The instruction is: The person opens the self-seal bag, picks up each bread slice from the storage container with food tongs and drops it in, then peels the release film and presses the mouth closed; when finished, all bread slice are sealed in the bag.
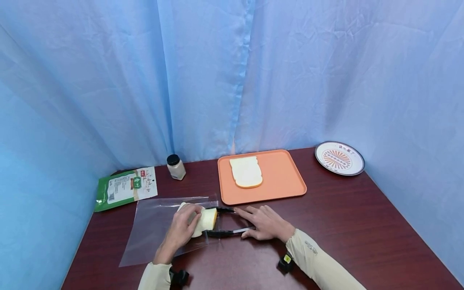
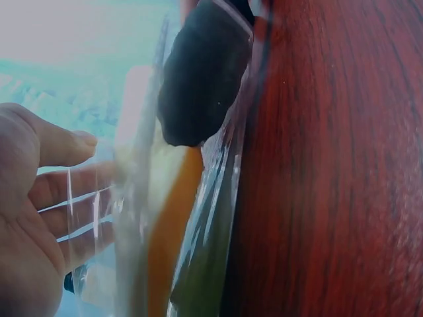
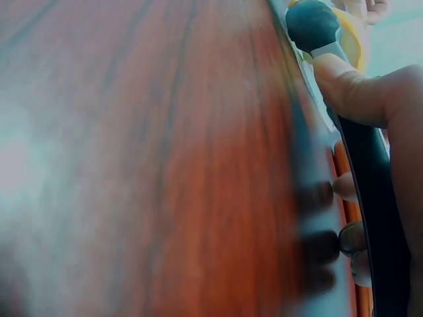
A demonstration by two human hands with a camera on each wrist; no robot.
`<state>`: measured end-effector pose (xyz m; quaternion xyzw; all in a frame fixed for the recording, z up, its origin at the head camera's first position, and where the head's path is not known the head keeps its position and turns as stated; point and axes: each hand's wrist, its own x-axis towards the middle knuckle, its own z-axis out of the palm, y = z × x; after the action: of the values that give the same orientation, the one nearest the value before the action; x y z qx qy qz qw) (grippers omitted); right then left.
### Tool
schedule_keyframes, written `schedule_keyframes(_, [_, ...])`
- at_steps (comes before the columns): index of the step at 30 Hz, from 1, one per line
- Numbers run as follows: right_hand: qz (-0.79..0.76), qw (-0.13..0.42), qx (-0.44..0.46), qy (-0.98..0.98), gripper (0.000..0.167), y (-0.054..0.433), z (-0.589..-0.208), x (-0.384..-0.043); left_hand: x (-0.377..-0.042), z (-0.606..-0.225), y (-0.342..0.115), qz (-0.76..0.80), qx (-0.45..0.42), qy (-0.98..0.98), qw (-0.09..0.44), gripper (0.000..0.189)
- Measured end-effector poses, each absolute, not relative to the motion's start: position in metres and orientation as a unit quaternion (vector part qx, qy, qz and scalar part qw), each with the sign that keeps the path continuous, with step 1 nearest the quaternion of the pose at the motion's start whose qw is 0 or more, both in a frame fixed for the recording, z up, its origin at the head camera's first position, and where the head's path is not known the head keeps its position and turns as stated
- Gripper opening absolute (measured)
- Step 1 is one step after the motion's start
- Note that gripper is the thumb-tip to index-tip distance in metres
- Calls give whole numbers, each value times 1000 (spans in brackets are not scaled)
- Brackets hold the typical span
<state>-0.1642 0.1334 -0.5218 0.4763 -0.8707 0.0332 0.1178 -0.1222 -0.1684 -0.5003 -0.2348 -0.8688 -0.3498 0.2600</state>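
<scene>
Your R hand (image 1: 266, 222) grips the tongs (image 1: 222, 233), your L hand (image 1: 183, 223) lies over the bread slice (image 1: 209, 218) btwn their tips at the clear bag (image 1: 148, 225) mouth (can't tell if it's pinching), so over-squeezing may crush bread, & snagged tips may tear plastic.

Nearer bread (image 1: 208, 220) partly hidden; both sleeves (image 1: 320, 259) cut off.

The head view is evenly bright and fairly clear. The left wrist view washes out at upper left, the clear bag (image 2: 223, 188) glinting; in the right, pale glare hazes the soft-focus worktop (image 3: 165, 165).
</scene>
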Motion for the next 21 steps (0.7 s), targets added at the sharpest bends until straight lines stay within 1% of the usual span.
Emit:
schedule_keyframes(5, [31,127,478,-869,78,135,-524,-164,-122,-500,-168,-350,-225,-873,253,18])
schedule_keyframes(21, [45,160,501,-850,79,125,-521,-167,-122,-500,-166,-350,-233,-868,262,19])
